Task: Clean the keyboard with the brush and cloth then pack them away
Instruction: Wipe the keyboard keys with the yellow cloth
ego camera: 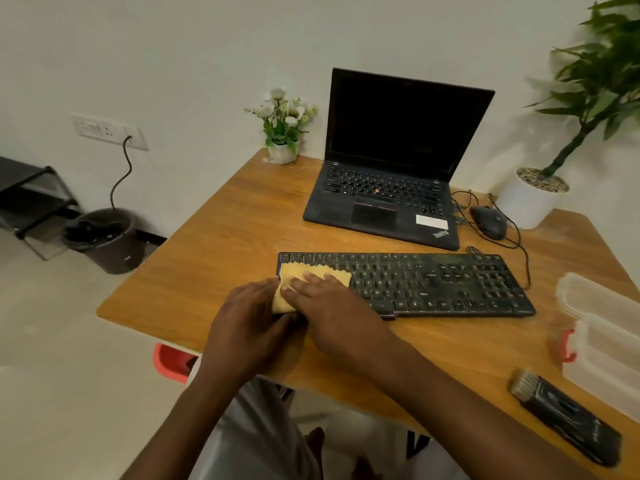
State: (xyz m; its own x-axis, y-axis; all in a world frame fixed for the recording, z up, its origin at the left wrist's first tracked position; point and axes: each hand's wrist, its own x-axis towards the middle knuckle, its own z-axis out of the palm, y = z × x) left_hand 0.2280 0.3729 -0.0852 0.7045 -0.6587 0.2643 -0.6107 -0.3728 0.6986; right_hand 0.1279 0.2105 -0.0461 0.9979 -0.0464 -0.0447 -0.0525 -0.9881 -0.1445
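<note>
Clear plastic box (609, 348) beside brush (568, 414)

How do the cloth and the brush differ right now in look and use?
The cloth is yellow fabric; the brush is dark with pale bristles. The cloth lies on the left end of the keyboard under the right hand, with the left hand at its edge; the brush lies untouched beside the clear box. Both are out of the box.

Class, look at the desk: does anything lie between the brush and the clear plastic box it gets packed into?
Nothing visible does. The brush lies on the desk right beside the clear box, only bare wood between them.
</note>
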